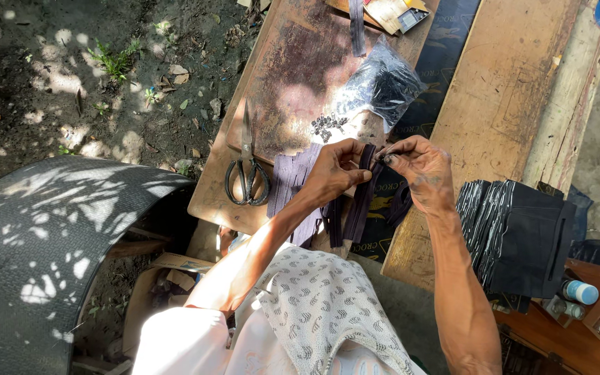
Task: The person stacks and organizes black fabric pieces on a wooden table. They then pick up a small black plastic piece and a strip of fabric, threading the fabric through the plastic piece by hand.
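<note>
At the centre of the frame the left hand (338, 169) is closing its fingers around the upper end of a long dark purple zipper tape (360, 203), while the right hand (419, 169) is pinching the tape's tip between thumb and forefinger, seemingly working a small slider onto it, though the piece itself is too small to make out. The step in hand looks like fitting a slider; the next move is calling for a steady pinch and the tape held taut and straight. Just above the hands a scatter of small dark metal sliders (328, 125) is lying beside a clear plastic bag of dark pieces (383, 83). Left of them, black-handled scissors (246, 170) are resting on the worn wooden counter (286, 62). More purple strips (293, 180) are hanging over the counter's edge under the left wrist, crowding the workspace. At right a stack of folded black fabric (522, 236) is sitting well apart.
</note>
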